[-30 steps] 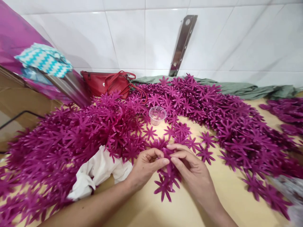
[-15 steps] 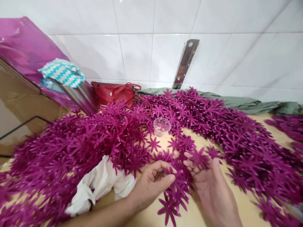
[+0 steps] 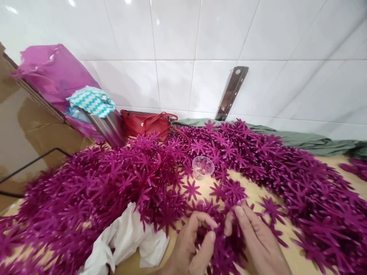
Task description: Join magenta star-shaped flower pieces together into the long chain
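My left hand [image 3: 197, 242] is closed, thumb and forefinger nearly meeting above a cluster of purple flower-shaped pieces [image 3: 225, 254]. Whatever is between those fingertips is too small to make out. Close beside it, my right hand [image 3: 256, 238] pinches a purple flower-shaped piece, whose petals show around the fingertips and are partly hidden by them. A clear plastic cup [image 3: 203, 168] with small bits in it stands just beyond both hands. One single flower-shaped piece [image 3: 191, 190] lies flat on the tan surface in front of the cup.
Large heaps of flower-shaped pieces spread left [image 3: 114, 179] and right [image 3: 304, 194]. Crumpled white paper [image 3: 129, 236] lies left of my hands. Toward the tiled wall are a red purse [image 3: 146, 124], a metal cylinder [image 3: 107, 128] topped with patterned cloth, a green cloth [image 3: 304, 141] and a metal bracket [image 3: 232, 93].
My right hand has turned from open, palm up, to pinching, and moved closer to my left. Both hands sit slightly lower in view. The camera has tilted up, showing more wall.
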Demonstrator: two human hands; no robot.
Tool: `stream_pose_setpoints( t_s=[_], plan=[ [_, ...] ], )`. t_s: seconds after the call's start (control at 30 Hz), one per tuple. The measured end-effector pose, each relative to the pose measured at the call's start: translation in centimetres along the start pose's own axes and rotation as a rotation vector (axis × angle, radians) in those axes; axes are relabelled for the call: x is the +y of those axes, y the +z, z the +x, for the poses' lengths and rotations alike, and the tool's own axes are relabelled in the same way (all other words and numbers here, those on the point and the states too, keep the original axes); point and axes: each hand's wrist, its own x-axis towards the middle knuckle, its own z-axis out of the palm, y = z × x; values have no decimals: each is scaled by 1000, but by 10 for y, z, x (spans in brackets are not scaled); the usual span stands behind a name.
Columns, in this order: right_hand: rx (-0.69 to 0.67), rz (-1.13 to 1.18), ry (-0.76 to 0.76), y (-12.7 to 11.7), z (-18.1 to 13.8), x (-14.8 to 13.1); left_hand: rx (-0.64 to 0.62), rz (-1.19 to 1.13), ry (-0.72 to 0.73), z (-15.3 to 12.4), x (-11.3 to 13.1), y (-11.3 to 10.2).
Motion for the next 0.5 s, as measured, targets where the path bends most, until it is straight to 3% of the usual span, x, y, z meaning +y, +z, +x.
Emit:
stream_pose_setpoints(
  t_s=[0.07, 0.2, 0.27, 0.37, 0.43, 0.5],
  plan=[
    [40, -60, -112, 5, 7, 1, 75, 35, -6, -1, -8, 2],
    [67, -223, -515, 5, 13, 7, 205, 135, -6, -3, -19, 7],
    [86, -287, -621, 2, 14, 10, 309, 245, 99, -6, -21, 6],
    [164, -294, -605, -2, 17, 15, 435, 479, 355, -14, -25, 0],
    [188, -284, -548, -4, 22, 20, 303, 651, 511, -21, -33, 1],
    [181, -302, -534, -5, 27, 27, -95, 797, 658, -27, -44, 12]
  ],
)
